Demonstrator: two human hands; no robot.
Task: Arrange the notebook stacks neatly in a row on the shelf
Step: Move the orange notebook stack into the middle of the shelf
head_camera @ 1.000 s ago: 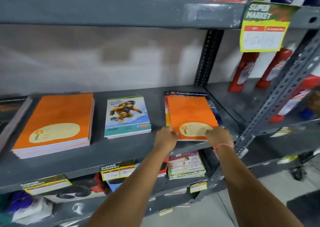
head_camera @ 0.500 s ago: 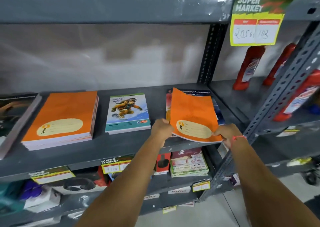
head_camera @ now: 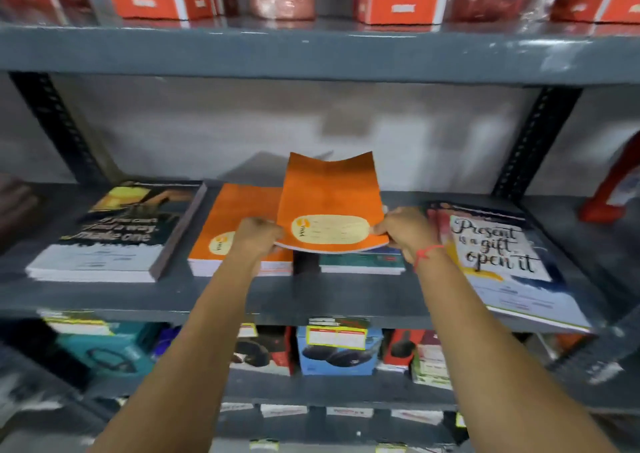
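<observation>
head: notebook (head_camera: 329, 199) between grips (lifted)

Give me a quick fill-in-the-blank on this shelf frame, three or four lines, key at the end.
1. Both hands, left hand and right hand, hold one thin ____ notebook by its near corners.
2. The held notebook is ____ the shelf, not lying on it.
3. The orange stack lies directly ____ of the dark-covered stack.
4. The rightmost stack's cover reads "Present is a ____, open it".

Missing words: orange; above; right; gift
</observation>
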